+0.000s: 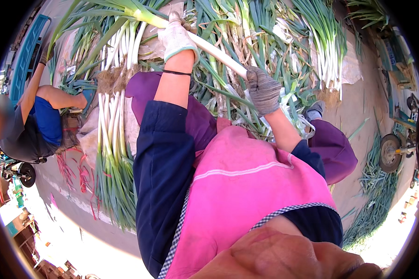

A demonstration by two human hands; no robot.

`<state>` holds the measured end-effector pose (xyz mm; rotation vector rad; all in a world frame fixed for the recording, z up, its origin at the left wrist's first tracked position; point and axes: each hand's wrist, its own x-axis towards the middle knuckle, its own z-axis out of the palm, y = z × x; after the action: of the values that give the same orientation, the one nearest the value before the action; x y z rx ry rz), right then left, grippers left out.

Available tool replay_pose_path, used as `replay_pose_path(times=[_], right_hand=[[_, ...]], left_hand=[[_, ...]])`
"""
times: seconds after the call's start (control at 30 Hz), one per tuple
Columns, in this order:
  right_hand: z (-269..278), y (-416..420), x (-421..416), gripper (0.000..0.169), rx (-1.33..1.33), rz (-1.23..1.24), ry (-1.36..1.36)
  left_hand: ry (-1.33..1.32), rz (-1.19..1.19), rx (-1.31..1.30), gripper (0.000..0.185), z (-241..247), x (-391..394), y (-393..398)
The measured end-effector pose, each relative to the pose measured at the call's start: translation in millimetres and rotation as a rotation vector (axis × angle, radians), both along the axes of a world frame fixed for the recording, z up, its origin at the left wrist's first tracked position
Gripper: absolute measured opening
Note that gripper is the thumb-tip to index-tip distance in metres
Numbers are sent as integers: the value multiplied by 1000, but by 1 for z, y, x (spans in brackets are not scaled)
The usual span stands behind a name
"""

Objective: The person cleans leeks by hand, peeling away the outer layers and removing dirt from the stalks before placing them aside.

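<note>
My left hand (177,39), in a pale knit glove with a green cuff edge, is closed around one long green onion (216,52) just below its leaves. My right hand (264,91), in a grey knit glove, grips the root end of the same stalk. Its white shank slants down to the right between my hands, and the leaves fan out to the upper left. Beneath it lies a heap of untrimmed green onions (227,24) with dry outer leaves. Left of my knee are cleaned green onions (113,122) in bundles, their roots together.
More green onions (326,52) lie at the right on sacking. Red ties (83,174) are on the ground at left. Another person (31,122) sits at the left near a blue rack (28,55). A wheel (391,153) stands beside leaf scraps (379,195) at right.
</note>
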<state>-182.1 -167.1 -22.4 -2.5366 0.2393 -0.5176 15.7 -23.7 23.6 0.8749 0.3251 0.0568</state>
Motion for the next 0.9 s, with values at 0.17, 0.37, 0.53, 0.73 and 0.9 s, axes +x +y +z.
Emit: replay_pose_path(times=[0.17, 0.37, 0.53, 0.73, 0.9], right_hand=[[5, 4, -10, 18, 722, -16, -442], [25, -52, -46, 25, 890, -59, -60], [40, -47, -36, 40, -182, 101, -335], [29, -18, -1, 34, -384, 222, -599], [32, -12, -13, 22, -117, 322, -598]], left_hand=[[-27, 42, -67, 23, 0, 14, 4], [-87, 14, -226, 26, 4, 27, 21], [-37, 115, -149, 25, 8, 18, 25], [15, 86, -51, 26, -13, 24, 17], [99, 166, 38, 23, -9, 28, 21]])
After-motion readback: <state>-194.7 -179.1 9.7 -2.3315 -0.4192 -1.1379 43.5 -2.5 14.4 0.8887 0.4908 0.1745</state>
